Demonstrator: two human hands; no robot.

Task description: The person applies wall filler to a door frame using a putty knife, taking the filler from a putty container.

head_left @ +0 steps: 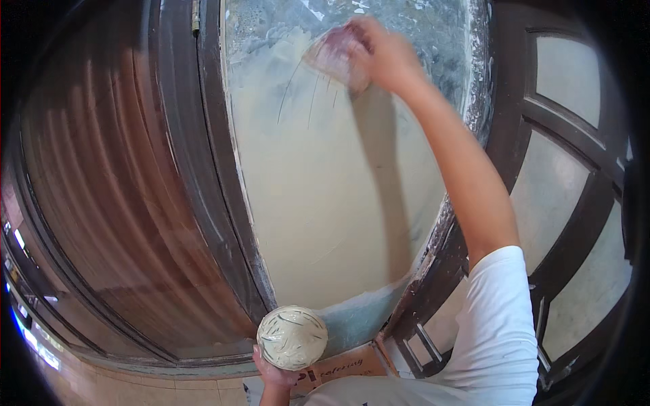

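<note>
Low in front of me, my left hand [274,371] grips a round bowl [292,337] from below and the side; cream-coloured putty with streaks fills it. My right hand [391,54] is stretched up to the top of the wall panel [318,203], closed around a flat, thin putty spreader [335,57], reddish and smeared with white. The spreader's wide edge lies against the panel or very near it. Cream putty coats most of the panel, while bluish-grey surface shows at the top and bottom. Dark thin lines mark the putty under the spreader.
A dark wooden frame [210,169] borders the panel on the left, beside a brown curtain [128,203] behind glass. To the right stands a dark wooden shutter or door with pale panes [552,179]. Printed cardboard [359,362] lies at the wall's foot on the tiled floor [149,389].
</note>
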